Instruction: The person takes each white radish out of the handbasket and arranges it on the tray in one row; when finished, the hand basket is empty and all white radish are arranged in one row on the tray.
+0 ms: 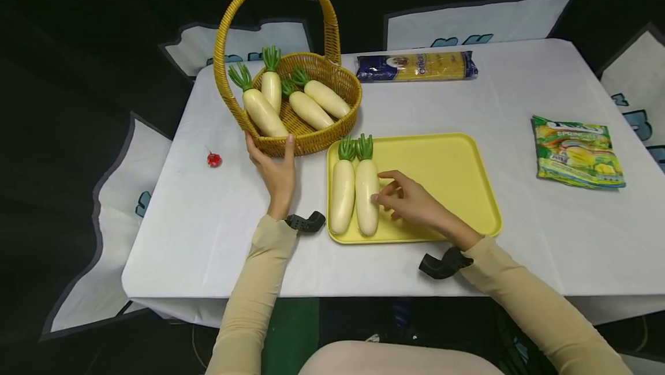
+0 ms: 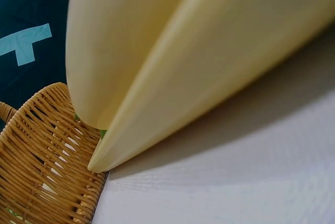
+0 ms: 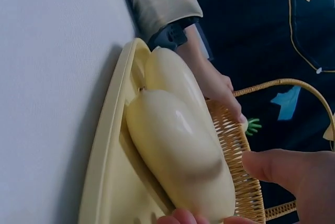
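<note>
At the front of the wicker basket (image 1: 319,143), my left hand (image 1: 275,177) grips the rim, thumb and fingers spread along it. Inside lie several white radishes (image 1: 262,112) with green tops. Two more, a left radish (image 1: 342,196) and a right radish (image 1: 367,207), lie side by side on the yellow tray (image 1: 441,161), tops pointing away from me. My right hand (image 1: 413,205) hovers over the tray beside the right radish, fingers loosely bent and thumb tip at its edge. In the right wrist view the thumb (image 3: 282,169) stands apart from the radishes.
A pasta packet (image 1: 415,67) lies at the back of the white-clothed table (image 1: 519,236). To the right is a green and yellow bag (image 1: 579,153). A small red item (image 1: 213,160) sits left of the basket, whose tall handle (image 1: 223,34) arches above it.
</note>
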{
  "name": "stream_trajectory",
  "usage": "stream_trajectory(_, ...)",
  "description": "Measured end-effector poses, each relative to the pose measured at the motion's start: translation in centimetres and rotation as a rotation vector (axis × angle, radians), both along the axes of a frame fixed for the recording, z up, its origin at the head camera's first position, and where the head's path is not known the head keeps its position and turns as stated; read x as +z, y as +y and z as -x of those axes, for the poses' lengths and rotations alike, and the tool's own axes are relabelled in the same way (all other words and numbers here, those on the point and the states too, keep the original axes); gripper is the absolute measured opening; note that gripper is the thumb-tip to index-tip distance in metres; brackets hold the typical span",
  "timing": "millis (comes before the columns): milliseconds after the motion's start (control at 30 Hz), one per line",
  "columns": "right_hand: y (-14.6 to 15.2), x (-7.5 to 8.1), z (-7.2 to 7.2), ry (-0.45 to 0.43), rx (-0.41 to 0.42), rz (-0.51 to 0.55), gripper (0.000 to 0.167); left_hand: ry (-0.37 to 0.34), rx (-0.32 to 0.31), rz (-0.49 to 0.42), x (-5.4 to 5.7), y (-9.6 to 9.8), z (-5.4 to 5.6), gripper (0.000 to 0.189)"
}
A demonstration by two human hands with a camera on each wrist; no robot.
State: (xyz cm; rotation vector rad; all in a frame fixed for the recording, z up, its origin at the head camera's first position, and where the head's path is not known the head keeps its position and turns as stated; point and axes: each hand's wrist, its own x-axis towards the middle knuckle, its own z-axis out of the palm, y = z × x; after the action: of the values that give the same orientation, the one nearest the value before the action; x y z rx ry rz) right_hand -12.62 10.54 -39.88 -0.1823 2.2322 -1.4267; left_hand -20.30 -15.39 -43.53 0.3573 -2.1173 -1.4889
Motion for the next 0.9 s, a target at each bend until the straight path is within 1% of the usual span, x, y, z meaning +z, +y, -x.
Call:
stream_trajectory(233, -0.1, 0.3, 0.3, 0.049, -0.018, -0.023, 0.054, 0.001, -0.003, -0.002, 0.0, -0.1, -0.1, 0.093)
stream_trajectory(433, -0.3, 0.6, 1.0, 0.128, -0.048, -0.016, 0.044, 0.008, 0.004, -0.005, 0.0, 0.0, -0.1, 0.093)
stream_trajectory(700, -0.8, 1.3, 2.0, 0.211, -0.076, -0.045, 0.042, 0.026, 0.002, -0.003, -0.1, -0.1, 0.0, 0.093)
stream_trajectory(833, -1.3, 1.7, 2.5, 0.221, -0.087, -0.026, 0.041, 0.024, 0.001, 0.001, 0.0, -0.1, -0.1, 0.093)
stream_trajectory(900, -1.5, 1.9, 2.7, 0.217, -0.090, 0.004, 0.042, 0.021, 0.000, 0.000, 0.0, -0.1, -0.2, 0.092)
